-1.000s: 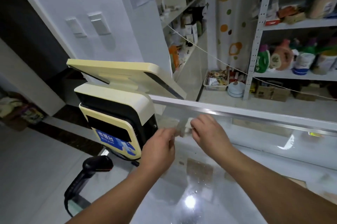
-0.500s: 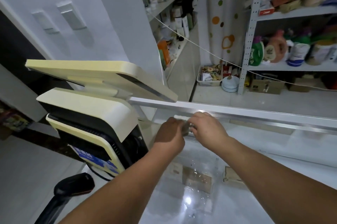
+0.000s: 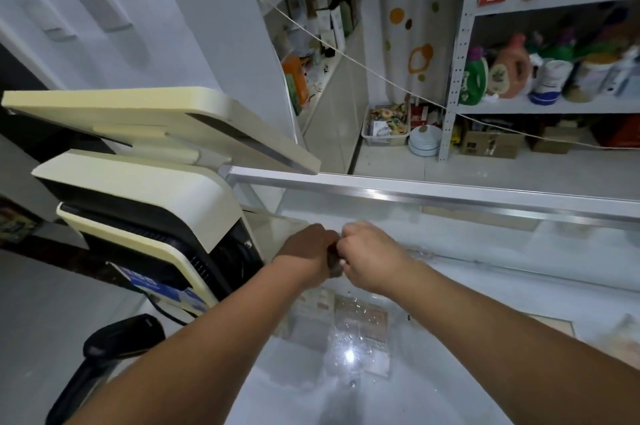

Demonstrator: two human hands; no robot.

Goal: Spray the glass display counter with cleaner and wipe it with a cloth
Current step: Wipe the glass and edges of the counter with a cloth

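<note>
Seen from above, two bare forearms reach across a glass display worktop (image 3: pixel 485 296). The left hand (image 3: pixel 304 248) and the right hand (image 3: pixel 370 255) meet near the worktop's far left corner, just before its metal rail (image 3: pixel 450 194). Both are clenched, knuckles touching, fingers curled around a small cloth (image 3: pixel 334 260), of which only a dark sliver shows between them. Droplets of spray (image 3: pixel 360 324) glisten on the glass nearer the viewer. A cream-coloured till (image 3: pixel 138 203) stands at the worktop's left edge, with a black barcode scanner (image 3: pixel 121 334) at the near left corner.
</note>
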